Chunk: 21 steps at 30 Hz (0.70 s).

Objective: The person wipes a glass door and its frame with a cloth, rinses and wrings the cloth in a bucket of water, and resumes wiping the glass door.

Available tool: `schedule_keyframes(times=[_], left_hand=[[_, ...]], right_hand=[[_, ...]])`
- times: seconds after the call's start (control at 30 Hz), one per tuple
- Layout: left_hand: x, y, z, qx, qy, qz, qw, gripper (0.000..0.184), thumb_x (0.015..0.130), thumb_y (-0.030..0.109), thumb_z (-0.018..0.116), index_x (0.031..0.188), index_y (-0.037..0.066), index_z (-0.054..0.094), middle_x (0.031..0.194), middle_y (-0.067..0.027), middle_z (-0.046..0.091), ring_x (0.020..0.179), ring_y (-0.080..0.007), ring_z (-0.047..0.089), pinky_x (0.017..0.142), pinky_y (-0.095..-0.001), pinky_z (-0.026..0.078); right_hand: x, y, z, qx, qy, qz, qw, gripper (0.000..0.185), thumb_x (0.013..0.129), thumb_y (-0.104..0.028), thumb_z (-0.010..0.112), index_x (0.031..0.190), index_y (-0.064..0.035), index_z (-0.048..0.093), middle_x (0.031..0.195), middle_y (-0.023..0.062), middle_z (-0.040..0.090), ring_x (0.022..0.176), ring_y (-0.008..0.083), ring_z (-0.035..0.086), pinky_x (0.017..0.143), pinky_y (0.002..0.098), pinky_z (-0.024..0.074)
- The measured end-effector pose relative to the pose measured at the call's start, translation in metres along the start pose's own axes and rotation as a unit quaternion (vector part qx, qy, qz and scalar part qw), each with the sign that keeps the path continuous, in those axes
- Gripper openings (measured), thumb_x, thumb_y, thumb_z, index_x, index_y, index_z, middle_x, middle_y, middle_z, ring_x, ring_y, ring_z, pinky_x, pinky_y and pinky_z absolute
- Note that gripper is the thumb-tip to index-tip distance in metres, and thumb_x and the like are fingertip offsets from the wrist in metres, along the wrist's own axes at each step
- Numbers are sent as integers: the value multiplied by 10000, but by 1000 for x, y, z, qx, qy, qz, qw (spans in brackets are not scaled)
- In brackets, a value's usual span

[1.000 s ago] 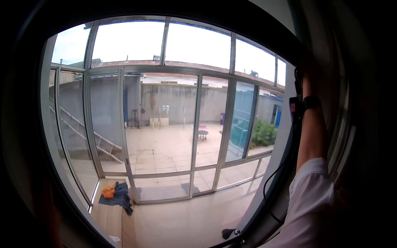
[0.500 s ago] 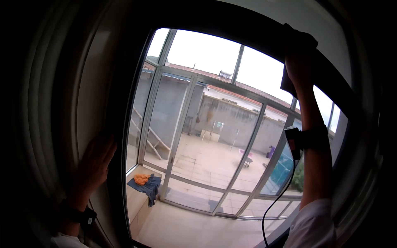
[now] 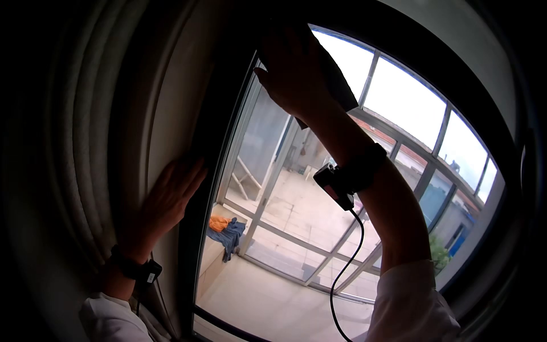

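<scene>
My right hand (image 3: 296, 80) is raised to the upper left corner of the dark window frame (image 3: 219, 122). It presses a dark cloth (image 3: 339, 85) there, and part of the cloth hangs out past the hand over the glass. Shadow hides most of those fingers. Lower down on the left, my left hand (image 3: 174, 191) rests with fingers stretched out along the frame's left side and the pale trim (image 3: 162, 114). Both wrists carry black straps with small devices, and a black cable (image 3: 360, 245) hangs from the right one.
Pale curtain folds (image 3: 91, 114) line the left side. Beyond the window, an orange cloth (image 3: 218, 223) and a blue-grey cloth (image 3: 231, 235) lie on a ledge. Farther out are a glazed metal partition (image 3: 319, 245) and a paved yard.
My right hand has moved left with the cloth, from the frame's upper right to its upper left corner. The view has shifted; my left hand stays against the left side.
</scene>
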<state>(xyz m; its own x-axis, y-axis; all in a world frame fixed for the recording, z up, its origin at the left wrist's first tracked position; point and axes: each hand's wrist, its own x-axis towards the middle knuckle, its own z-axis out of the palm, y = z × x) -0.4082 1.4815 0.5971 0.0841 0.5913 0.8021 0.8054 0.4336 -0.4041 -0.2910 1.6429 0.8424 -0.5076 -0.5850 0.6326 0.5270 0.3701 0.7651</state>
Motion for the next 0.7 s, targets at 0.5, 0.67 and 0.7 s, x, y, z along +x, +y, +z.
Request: schedule_keyframes(times=[0.5,0.67,0.7], left_hand=[[0,2,8,0,3,-1,1000,670,728,-33,520,1361,74,327,1439,-94,267,1304,-238,298,1124,-397,152],[5,5,1,-14,-31,-12,999,706,711,-53,547,1365,86,321,1441,-83,270,1308,-232,294,1125,-392,147],[5,7,3,-16,-28,-7,999,706,711,-53,547,1365,86,321,1441,-83,270,1308,-232,294,1125,-392,147]], right_hand=[[-5,45,-16,-47,11,-96,994,407,862,-319,531,1232,-152,507,1239,24,493,1217,240,361,1003,462,257],[-37,-3,-25,29,-110,-81,990,546,871,-494,437,1307,-166,436,1376,23,377,1315,212,256,1078,477,147],[-39,2,-27,45,-102,-86,990,533,868,-482,453,1305,-177,439,1368,19,389,1299,212,280,1065,483,165]])
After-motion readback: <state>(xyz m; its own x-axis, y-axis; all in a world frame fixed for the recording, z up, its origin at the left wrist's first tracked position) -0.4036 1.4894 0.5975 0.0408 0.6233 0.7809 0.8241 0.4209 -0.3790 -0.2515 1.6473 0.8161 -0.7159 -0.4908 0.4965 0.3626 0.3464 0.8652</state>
